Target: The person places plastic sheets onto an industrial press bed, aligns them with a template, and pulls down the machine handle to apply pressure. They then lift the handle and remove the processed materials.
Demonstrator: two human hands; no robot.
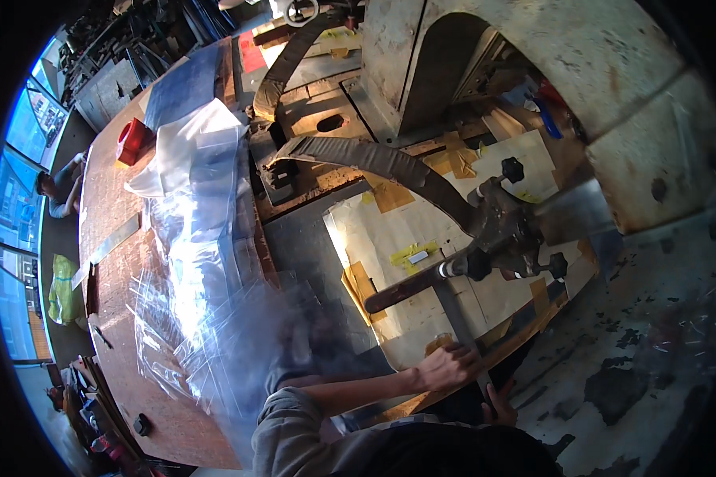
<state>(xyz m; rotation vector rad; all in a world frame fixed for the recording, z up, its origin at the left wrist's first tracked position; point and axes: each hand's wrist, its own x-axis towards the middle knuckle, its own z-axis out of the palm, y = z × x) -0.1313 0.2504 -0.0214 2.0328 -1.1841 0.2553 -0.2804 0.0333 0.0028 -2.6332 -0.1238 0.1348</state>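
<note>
At far right stands a big pale machine; nearer, a cream board lies beneath a grey strip, likely stiff and smooth, best held toward its near end. The left hand curls around it there; I cannot tell the grip of the right hand.

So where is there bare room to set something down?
Bare wood shows on the brown table left of the clear plastic, between the metal strip and the black knob. It is crowded over the pale board, with the machine arm and left hand.
</note>
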